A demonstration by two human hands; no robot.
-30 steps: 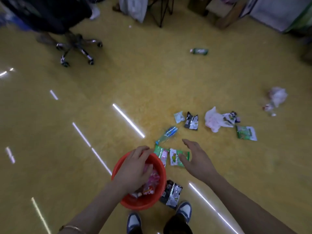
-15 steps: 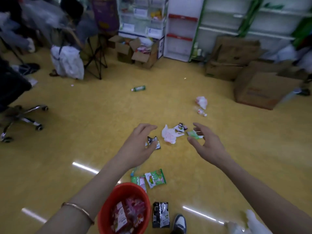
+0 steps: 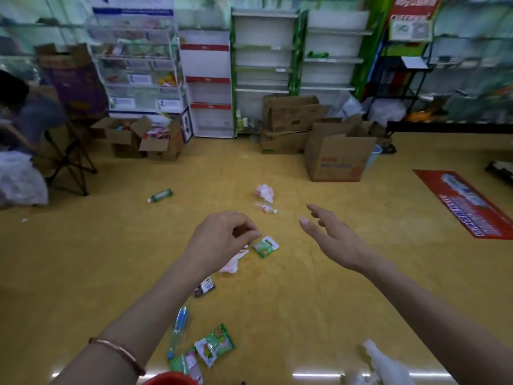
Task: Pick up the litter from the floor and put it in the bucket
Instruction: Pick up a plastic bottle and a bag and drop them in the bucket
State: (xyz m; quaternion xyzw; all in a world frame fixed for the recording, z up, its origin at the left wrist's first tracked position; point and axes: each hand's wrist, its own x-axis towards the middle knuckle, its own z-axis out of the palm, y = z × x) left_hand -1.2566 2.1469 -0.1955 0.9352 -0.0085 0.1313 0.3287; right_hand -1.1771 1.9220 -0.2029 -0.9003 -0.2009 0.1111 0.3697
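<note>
the left hand (image 3: 222, 240) hangs over the litter with its fingers curled; i cannot tell whether they pinch anything. the right hand (image 3: 333, 240) is spread and empty. only the rim of the red plastic bucket (image 3: 169, 380) shows, near the person and well apart from the glossy green foil packet (image 3: 266, 247) and crumpled pink-white plastic bag (image 3: 233, 263) by the left fingertips. likely risks: slick foil slipping from a light pinch, the limp bag trailing, and the round clear plastic bottle (image 3: 179, 326) rolling if nudged.

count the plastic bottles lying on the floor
3: a green bottle at far left, a small clear bottle beside the crumpled bag, a blue-labelled bottle near the bottom edge. Others may be hidden.
</note>
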